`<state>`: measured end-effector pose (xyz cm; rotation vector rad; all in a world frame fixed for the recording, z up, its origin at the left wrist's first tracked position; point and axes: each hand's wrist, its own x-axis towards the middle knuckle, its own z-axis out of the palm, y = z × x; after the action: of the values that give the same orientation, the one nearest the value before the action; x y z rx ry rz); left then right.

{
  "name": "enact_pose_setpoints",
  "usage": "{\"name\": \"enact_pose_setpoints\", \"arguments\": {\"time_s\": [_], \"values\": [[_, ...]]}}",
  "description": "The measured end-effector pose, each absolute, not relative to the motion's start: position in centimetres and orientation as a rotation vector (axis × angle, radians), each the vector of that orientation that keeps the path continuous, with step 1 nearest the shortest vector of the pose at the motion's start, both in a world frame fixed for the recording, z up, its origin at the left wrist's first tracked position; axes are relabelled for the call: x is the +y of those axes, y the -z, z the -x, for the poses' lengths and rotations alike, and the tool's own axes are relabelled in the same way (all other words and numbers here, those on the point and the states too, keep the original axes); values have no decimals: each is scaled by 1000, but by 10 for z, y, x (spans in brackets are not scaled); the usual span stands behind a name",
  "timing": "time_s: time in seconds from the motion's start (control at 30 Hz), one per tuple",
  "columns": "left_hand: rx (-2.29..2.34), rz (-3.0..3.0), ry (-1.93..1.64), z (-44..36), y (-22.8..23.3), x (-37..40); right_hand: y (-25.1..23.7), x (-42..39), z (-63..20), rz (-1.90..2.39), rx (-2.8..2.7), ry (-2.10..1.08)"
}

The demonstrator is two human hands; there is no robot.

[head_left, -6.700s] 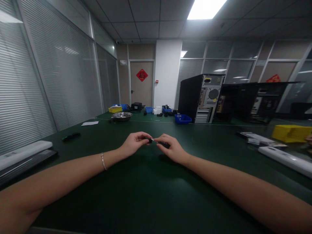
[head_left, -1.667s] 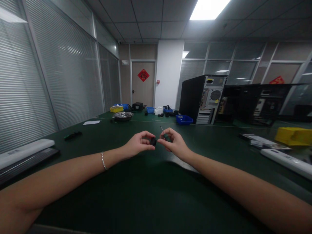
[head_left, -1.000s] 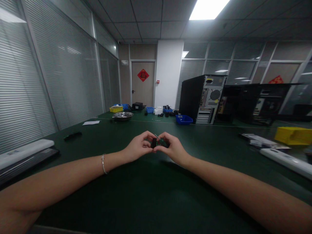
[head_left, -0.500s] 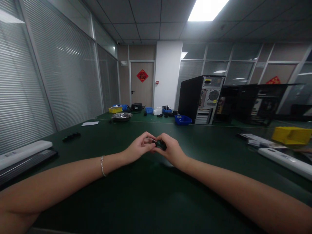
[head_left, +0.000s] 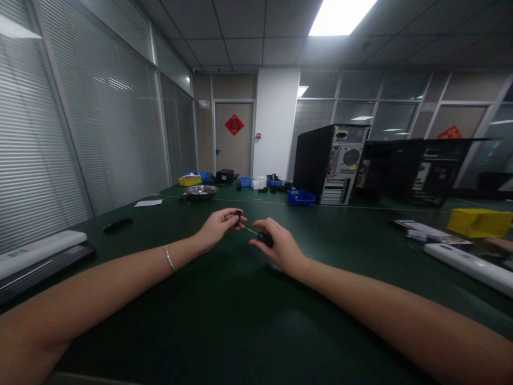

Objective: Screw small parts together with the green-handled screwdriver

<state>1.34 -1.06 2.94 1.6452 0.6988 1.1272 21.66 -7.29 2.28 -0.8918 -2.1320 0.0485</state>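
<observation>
My right hand [head_left: 278,246] is closed round the dark handle of a screwdriver [head_left: 265,239], whose thin metal shaft points up and left toward my other hand. My left hand [head_left: 218,227] pinches a small black part [head_left: 238,215] between thumb and fingers; its exact kind is too small to make out. A narrow gap lies between the two hands, and the shaft's tip is close to the left fingertips. Both hands are above the dark green table [head_left: 224,321].
A metal bowl [head_left: 200,192] and a blue bin [head_left: 301,198] stand farther back. Beyond the bin rises a black computer tower [head_left: 332,163]. White long casings lie at the left [head_left: 44,251] and right [head_left: 468,267]. A yellow bin [head_left: 479,222] stands at right, near another person's hand [head_left: 499,244].
My left hand has moved left and slightly up, away from my right hand, with the small black part showing in it. The screwdriver shaft is now visible between the hands.
</observation>
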Motion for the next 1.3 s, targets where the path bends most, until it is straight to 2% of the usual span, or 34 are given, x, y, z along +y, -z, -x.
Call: {"name": "enact_pose_setpoints", "arguments": {"time_s": [0.13, 0.33, 0.43, 0.53, 0.73, 0.83, 0.9, 1.07, 1.3], "values": [[1182, -1382, -1640, 36, -37, 38, -23, -77, -224, 894, -2209, -69], [1517, -1092, -1893, 146, -50, 63, -22, -77, -223, 858, -2319, -48], [1587, -1037, -1929, 170, -52, 63, -20, -73, -223, 882, -2305, -35], [1509, -1210, -1770, 151, -48, 65, -16, -66, -226, 964, -2244, -53], [1212, -1589, -1320, 48, -25, 45, -10, -49, -236, 1135, -2130, -174], [918, -2005, -884, 11, -14, 13, -8, -45, -236, 1085, -2140, -197], [755, -2120, -785, -3, -10, -7, -8, -45, -234, 1000, -2172, -189], [789, -2283, -855, -10, -9, -22, -10, -53, -233, 829, -2280, -173], [826, -2343, -964, -9, -12, -21, -10, -54, -234, 895, -2293, -106]]}}
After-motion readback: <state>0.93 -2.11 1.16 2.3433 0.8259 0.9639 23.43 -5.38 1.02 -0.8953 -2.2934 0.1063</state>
